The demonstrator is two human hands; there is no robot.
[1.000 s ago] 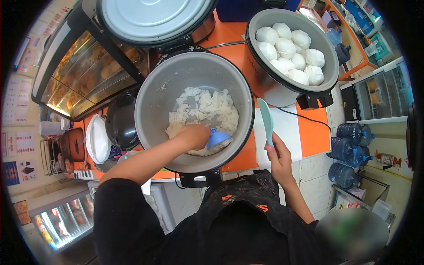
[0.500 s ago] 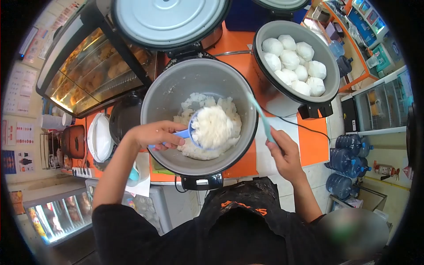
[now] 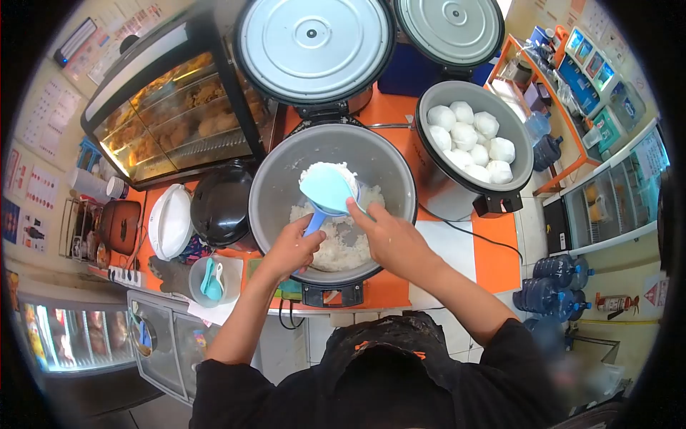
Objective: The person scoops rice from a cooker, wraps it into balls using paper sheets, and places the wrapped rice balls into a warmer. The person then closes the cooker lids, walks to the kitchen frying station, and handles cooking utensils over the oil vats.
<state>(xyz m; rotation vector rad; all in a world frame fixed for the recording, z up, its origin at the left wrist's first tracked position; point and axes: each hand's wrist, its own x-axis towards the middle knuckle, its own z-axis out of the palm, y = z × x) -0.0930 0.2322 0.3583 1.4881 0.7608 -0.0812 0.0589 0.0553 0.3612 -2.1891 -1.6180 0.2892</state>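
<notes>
My left hand [image 3: 291, 249] is closed round the handle of a blue scoop [image 3: 315, 222], raised over the open rice cooker [image 3: 266, 187]. White rice [image 3: 337, 252] lies in the bottom of its grey pot, and more rice shows at the rim of the scoop. In my right hand [image 3: 391, 238] is a light teal paddle [image 3: 326, 187], its flat blade lying over the scoop and hiding most of what the scoop holds. A second open cooker [image 3: 516, 121] at the upper right holds several round white wrapped portions [image 3: 464, 136].
Closed cooker lids [image 3: 311, 44] stand at the back. At the left are a glass food warmer [image 3: 179, 111], a black pot [image 3: 221, 203], a white lid [image 3: 170, 223] and a container [image 3: 200, 270] with utensils. A black cable [image 3: 493, 244] crosses the counter's right side.
The scoop came up out of the rice, filled, and now stands with its handle toward me. My right hand moved left over the pot, bringing the paddle onto the scoop. The camera view shifted.
</notes>
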